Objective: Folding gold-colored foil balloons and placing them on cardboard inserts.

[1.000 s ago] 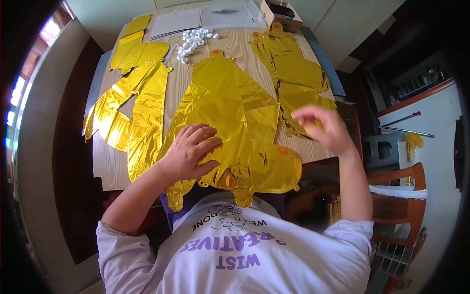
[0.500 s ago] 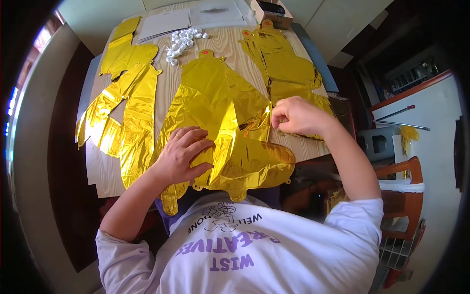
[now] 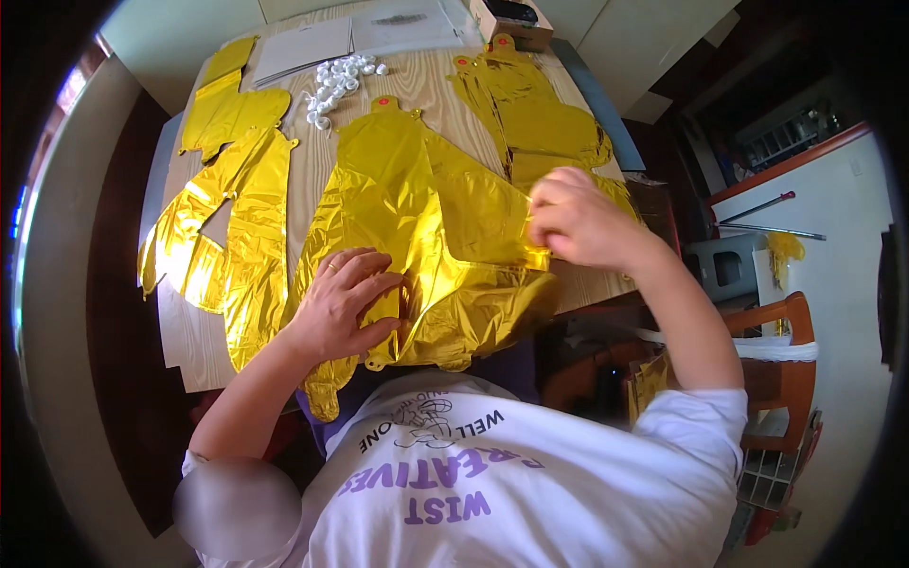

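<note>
A flat, uninflated gold foil balloon (image 3: 383,180) lies in front of me, its lower end hanging over the near table edge. My left hand (image 3: 348,301) rests on its lower left part with fingers spread. At the balloon's right edge my right hand (image 3: 571,220) is closed, pinching the foil, and is slightly blurred. Creases run through the foil between the two hands. To the left lies another flat gold foil balloon (image 3: 258,237), with more gold foil (image 3: 232,114) behind it. Further gold foil (image 3: 540,118) lies at the far right.
Several small white ribbon rolls (image 3: 336,83) sit behind the middle balloon. Pale flat sheets (image 3: 303,49) and a clear plastic sheet (image 3: 402,26) lie at the back. A cardboard box (image 3: 521,36) holds a dark object. A wooden chair (image 3: 800,374) stands to the right.
The foil's right lower part has been pulled up and folded over, closing the gap beside my right hand. My right hand has shifted slightly; my left stays on the foil.
</note>
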`<move>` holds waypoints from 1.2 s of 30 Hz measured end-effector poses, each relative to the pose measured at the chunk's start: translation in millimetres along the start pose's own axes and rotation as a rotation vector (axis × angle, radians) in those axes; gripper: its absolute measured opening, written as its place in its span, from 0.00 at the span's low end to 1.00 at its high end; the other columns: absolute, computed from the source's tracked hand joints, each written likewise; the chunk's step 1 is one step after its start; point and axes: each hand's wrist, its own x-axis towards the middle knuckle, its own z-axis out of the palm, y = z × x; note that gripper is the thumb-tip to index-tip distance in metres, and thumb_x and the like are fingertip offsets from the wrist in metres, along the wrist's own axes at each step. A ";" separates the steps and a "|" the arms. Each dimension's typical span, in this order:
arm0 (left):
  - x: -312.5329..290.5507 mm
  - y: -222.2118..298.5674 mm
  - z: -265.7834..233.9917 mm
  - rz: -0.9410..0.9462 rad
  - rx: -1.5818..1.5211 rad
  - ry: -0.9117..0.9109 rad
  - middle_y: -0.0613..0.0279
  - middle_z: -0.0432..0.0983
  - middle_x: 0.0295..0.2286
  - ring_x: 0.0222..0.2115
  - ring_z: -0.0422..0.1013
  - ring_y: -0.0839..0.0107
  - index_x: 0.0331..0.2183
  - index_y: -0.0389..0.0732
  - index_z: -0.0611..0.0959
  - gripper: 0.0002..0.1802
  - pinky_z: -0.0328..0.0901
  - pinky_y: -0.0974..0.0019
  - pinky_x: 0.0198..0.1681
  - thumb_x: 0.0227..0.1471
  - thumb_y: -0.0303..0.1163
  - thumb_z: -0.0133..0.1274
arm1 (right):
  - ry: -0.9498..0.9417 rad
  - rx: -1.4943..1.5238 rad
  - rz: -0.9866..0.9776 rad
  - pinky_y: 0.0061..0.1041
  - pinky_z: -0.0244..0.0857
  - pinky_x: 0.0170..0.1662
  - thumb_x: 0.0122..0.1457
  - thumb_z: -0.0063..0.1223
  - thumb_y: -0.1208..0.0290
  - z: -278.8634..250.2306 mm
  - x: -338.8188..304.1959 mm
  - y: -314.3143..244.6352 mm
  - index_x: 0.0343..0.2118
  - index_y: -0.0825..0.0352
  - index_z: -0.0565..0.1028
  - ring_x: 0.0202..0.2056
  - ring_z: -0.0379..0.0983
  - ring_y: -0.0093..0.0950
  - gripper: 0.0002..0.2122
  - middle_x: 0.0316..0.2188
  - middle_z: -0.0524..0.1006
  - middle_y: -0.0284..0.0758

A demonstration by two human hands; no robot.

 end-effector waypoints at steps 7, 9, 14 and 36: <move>1.1 -1.2 2.7 -0.008 -0.019 -0.015 0.51 0.72 0.51 0.55 0.67 0.46 0.50 0.43 0.81 0.31 0.61 0.46 0.58 0.42 0.40 0.68 | 0.000 -0.202 0.446 0.37 0.67 0.50 0.45 0.60 0.76 -1.7 -96.1 -40.1 0.24 0.64 0.80 0.43 0.75 0.37 0.02 0.35 0.77 0.34; -1.1 0.9 0.3 -0.029 -0.006 -0.020 0.53 0.72 0.51 0.55 0.67 0.48 0.50 0.44 0.81 0.30 0.61 0.47 0.59 0.43 0.41 0.67 | -0.142 0.201 0.774 0.34 0.72 0.41 0.50 0.64 0.69 4.9 -105.5 -64.4 0.27 0.68 0.80 0.35 0.78 0.38 0.07 0.31 0.80 0.38; 0.9 0.3 2.8 -0.018 -0.029 -0.019 0.54 0.72 0.52 0.56 0.67 0.49 0.50 0.44 0.80 0.30 0.61 0.47 0.59 0.44 0.41 0.67 | 0.194 1.158 0.979 0.28 0.67 0.52 0.63 0.60 0.49 131.0 -162.2 -81.8 0.49 0.69 0.76 0.47 0.76 0.26 0.25 0.45 0.80 0.36; -27.9 -14.0 -16.8 -0.086 0.010 -0.017 0.48 0.69 0.55 0.58 0.65 0.44 0.54 0.41 0.78 0.31 0.63 0.48 0.60 0.47 0.36 0.66 | 0.771 1.868 0.866 0.34 0.73 0.54 0.66 0.52 0.72 79.2 -78.3 -158.6 0.59 0.73 0.69 0.51 0.77 0.32 0.20 0.52 0.77 0.39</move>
